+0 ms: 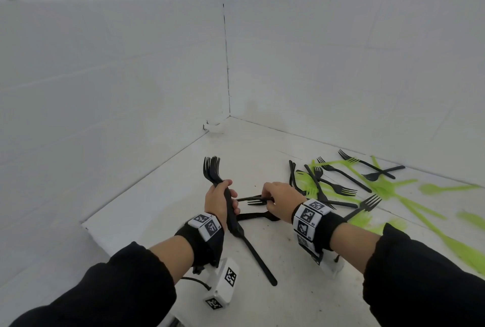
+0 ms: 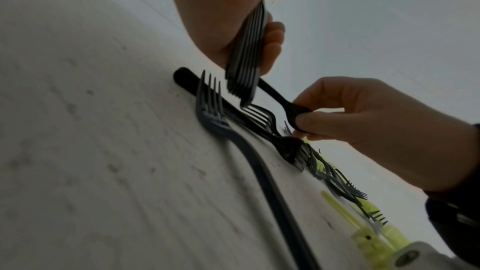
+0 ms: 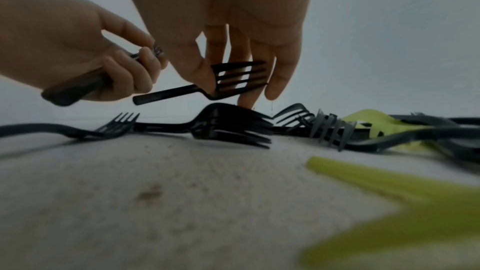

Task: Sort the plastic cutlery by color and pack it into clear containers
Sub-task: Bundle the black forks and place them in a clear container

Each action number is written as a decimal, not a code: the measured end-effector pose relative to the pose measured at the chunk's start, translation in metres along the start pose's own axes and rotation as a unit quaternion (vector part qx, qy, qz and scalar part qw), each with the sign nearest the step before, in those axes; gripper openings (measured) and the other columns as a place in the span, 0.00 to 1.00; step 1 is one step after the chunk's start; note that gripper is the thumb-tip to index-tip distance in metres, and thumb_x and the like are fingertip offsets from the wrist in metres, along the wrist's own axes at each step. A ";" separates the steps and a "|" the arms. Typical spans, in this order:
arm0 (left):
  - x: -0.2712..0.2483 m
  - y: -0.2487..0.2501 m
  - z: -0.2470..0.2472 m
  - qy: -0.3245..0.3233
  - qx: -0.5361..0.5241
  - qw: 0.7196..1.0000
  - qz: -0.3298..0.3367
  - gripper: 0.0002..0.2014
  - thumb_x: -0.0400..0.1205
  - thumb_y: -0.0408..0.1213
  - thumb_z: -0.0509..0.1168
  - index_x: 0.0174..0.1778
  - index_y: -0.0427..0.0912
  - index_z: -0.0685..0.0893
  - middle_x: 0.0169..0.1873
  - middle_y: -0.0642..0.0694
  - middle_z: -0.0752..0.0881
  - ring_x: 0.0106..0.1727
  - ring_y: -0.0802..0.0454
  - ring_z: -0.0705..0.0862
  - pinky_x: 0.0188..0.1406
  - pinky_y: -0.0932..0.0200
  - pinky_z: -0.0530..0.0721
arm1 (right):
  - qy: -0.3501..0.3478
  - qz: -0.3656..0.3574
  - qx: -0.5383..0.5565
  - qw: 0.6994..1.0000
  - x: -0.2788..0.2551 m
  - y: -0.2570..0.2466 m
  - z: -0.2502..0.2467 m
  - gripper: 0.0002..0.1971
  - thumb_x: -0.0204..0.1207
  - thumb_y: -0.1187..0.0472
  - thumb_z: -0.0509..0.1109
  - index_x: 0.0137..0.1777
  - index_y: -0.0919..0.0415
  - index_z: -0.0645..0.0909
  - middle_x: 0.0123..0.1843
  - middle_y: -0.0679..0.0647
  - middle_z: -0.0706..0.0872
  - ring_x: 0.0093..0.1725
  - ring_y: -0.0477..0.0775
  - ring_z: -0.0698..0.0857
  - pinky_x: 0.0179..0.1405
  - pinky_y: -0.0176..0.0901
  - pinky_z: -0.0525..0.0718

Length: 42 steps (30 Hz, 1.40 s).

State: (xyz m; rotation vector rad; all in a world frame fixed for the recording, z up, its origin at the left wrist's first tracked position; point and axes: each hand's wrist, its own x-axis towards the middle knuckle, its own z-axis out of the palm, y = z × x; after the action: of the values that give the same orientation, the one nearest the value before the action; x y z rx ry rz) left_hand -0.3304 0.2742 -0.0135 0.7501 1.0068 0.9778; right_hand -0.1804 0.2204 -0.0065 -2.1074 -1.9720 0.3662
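Observation:
My left hand grips a stack of black forks by the handles, tines up, just above the white table. In the left wrist view the stack is pressed between palm and curled fingers. Just to its right, my right hand pinches a single black fork at the neck, its handle pointing at the stack. The right wrist view shows thumb and fingers on this fork, lifted above other forks. More black forks and green cutlery lie mixed at the right.
A loose black fork lies on the table below the stack, and another lies under my hands. White walls meet in a corner behind. Green pieces stretch along the table's right side.

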 end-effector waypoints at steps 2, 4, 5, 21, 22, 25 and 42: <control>0.000 0.000 0.000 0.002 0.000 1.000 0.000 0.06 0.84 0.35 0.55 0.43 0.41 0.75 0.26 0.44 0.74 0.14 0.54 0.70 0.15 0.67 0.68 | -0.019 -0.005 -0.052 0.998 0.001 0.000 -0.001 0.12 0.78 0.64 0.58 0.59 0.59 0.75 0.57 0.56 0.83 0.56 0.59 0.81 0.53 0.46 0.78; -0.001 -0.001 -0.001 0.003 0.001 1.000 -0.001 0.06 0.84 0.35 0.56 0.43 0.41 0.76 0.27 0.43 0.74 0.14 0.54 0.70 0.15 0.67 0.68 | -0.052 -0.029 -0.102 0.993 0.000 -0.001 0.000 0.12 0.79 0.63 0.57 0.61 0.59 0.74 0.58 0.57 0.83 0.58 0.60 0.81 0.54 0.46 0.76; -0.001 -0.001 -0.001 0.003 0.001 1.000 -0.002 0.06 0.84 0.35 0.56 0.43 0.41 0.76 0.27 0.44 0.74 0.14 0.54 0.70 0.15 0.66 0.68 | -0.063 -0.039 -0.111 0.991 -0.001 -0.002 0.001 0.12 0.80 0.62 0.56 0.61 0.59 0.73 0.59 0.56 0.83 0.59 0.60 0.80 0.55 0.46 0.75; -0.004 -0.002 0.001 0.003 0.063 0.997 0.034 0.07 0.84 0.33 0.55 0.42 0.41 0.76 0.26 0.44 0.74 0.16 0.54 0.70 0.16 0.65 0.69 | -0.170 -0.015 -0.235 0.957 -0.018 0.003 -0.006 0.21 0.83 0.65 0.54 0.75 0.55 0.62 0.73 0.54 0.73 0.72 0.59 0.72 0.69 0.57 0.68; -0.003 -0.001 0.002 0.006 0.083 0.996 0.044 0.08 0.84 0.33 0.55 0.42 0.41 0.77 0.26 0.44 0.74 0.18 0.53 0.70 0.18 0.63 0.70 | -0.152 -0.019 -0.231 0.961 -0.018 0.006 -0.014 0.22 0.82 0.67 0.54 0.76 0.53 0.62 0.71 0.54 0.75 0.70 0.59 0.74 0.67 0.56 0.69; -0.001 0.001 0.006 0.004 0.143 0.987 0.068 0.08 0.84 0.33 0.56 0.42 0.40 0.77 0.25 0.44 0.76 0.24 0.50 0.71 0.25 0.60 0.71 | -0.072 -0.065 -0.270 0.958 -0.019 0.015 -0.041 0.23 0.81 0.70 0.54 0.73 0.50 0.62 0.64 0.50 0.79 0.67 0.55 0.74 0.69 0.54 0.64; -0.037 -0.014 0.041 -0.221 0.098 0.942 -0.232 0.24 0.84 0.58 0.49 0.39 0.41 0.76 0.25 0.45 0.78 0.20 0.48 0.76 0.23 0.66 0.72 | 0.180 -0.270 -0.147 0.934 -0.012 0.031 -0.071 0.14 0.74 0.52 0.59 0.53 0.52 0.84 0.48 0.50 0.84 0.50 0.55 0.79 0.49 0.46 0.77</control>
State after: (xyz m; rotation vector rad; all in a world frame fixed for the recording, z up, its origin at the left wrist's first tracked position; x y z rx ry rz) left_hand -0.2959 0.2312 0.0015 0.8022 0.8330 0.2829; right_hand -0.1278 0.2067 0.0498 -1.5163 -2.3485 -0.4100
